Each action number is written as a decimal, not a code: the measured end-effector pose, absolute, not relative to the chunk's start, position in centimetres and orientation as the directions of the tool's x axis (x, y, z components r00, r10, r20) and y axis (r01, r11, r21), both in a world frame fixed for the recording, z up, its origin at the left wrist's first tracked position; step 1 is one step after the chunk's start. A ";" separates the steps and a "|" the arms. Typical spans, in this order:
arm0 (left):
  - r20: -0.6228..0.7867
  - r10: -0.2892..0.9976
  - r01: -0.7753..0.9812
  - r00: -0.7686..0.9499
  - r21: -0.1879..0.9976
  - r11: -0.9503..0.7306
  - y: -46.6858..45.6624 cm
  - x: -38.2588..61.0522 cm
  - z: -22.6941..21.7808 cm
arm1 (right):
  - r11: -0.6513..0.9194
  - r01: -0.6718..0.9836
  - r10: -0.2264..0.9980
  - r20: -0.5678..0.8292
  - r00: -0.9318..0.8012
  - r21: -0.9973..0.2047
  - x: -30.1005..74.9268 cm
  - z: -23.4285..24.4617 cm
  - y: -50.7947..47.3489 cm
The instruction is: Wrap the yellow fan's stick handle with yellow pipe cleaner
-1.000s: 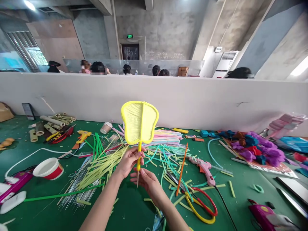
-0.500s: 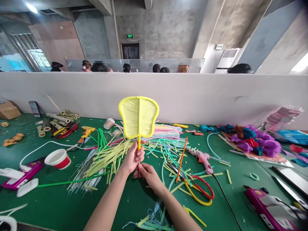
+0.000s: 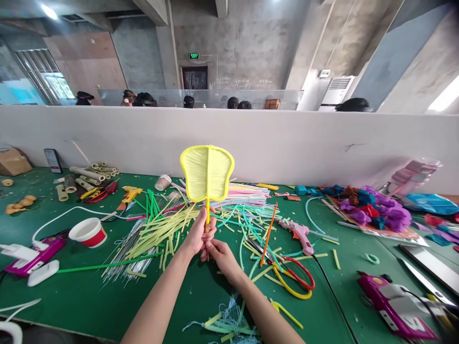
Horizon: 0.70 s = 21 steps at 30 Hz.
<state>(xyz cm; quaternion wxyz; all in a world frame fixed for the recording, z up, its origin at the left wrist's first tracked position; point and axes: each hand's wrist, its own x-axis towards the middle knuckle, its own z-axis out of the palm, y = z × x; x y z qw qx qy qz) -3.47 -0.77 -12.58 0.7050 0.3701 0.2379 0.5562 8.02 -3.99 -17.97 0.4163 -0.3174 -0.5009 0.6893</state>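
A small yellow fan point(image 3: 207, 173) stands upright above the green table point(image 3: 89, 296), its flat face toward me. My left hand point(image 3: 198, 235) is closed around the fan's yellow handle just below the blade. My right hand point(image 3: 219, 254) pinches the thin lower end of the handle right beneath the left hand; the two hands touch. Behind them lies a heap of yellow, green and pastel plastic strips point(image 3: 161, 229).
A pink glue gun point(image 3: 300, 235), red and yellow scissors point(image 3: 294, 282), a red-and-white cup point(image 3: 88, 232), a purple device point(image 3: 34, 255) and purple flowers point(image 3: 380, 215) lie around. A white partition point(image 3: 322, 143) closes the back; people's heads show beyond it.
The fan has sunk slightly and my right hand has slid up to meet the left one on the handle. My view has tilted a little.
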 end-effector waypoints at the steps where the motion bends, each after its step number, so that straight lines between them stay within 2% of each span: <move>1: 0.082 0.965 -0.611 0.250 0.787 0.092 -0.7 -3.6 -12.6 | -0.155 -0.253 0.891 -0.024 -0.454 -0.955 8.1 -18.0 -3.9; 6: 0.101 0.979 -0.617 0.177 0.786 0.031 -0.5 -4.0 -12.8 | -0.186 -0.247 0.882 -0.051 -0.469 -0.951 8.1 -18.4 -3.6; 12: 0.112 0.979 -0.630 0.172 0.776 0.021 -0.4 -4.0 -12.9 | -0.197 -0.243 0.889 -0.069 -0.452 -0.950 7.7 -19.2 -3.2; 21: 0.070 0.943 -0.595 0.324 0.791 0.146 -0.1 -4.2 -13.4 | -0.114 -0.272 0.947 -0.022 -0.320 -0.956 7.5 -20.0 -3.3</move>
